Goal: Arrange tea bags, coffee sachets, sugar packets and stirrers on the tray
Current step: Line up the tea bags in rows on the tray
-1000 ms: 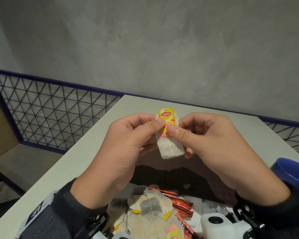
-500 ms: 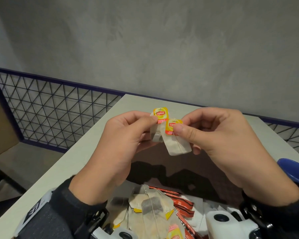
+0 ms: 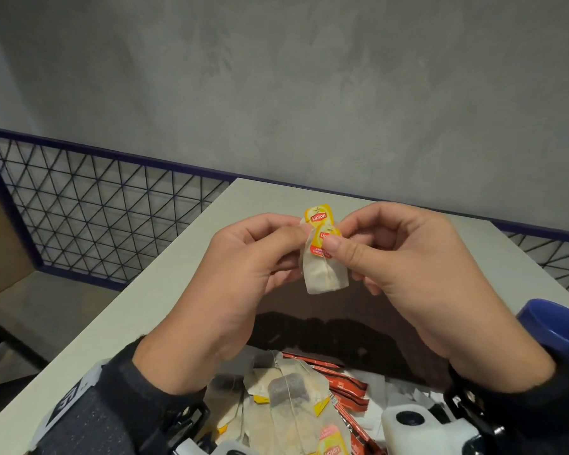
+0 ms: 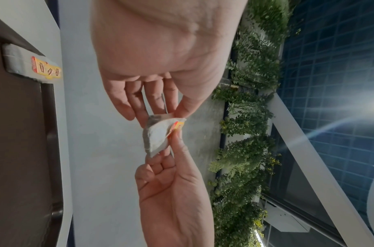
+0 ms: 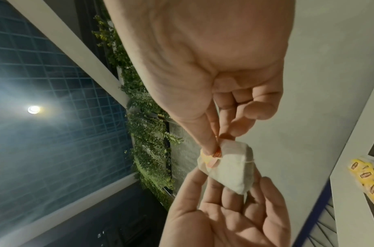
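Tea bags [image 3: 324, 274], two stuck together, are pinched by the left hand [image 3: 243, 274] and right hand [image 3: 408, 267]; a mixed pile [image 3: 309, 399] below remains unsorted.

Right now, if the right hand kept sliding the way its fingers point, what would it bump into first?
Most likely the left hand. The right hand points leftward, pinching a white paper tea bag with a yellow Lipton tag, and the left hand's fingertips sit right against that bag. Depth is hard to judge, though.
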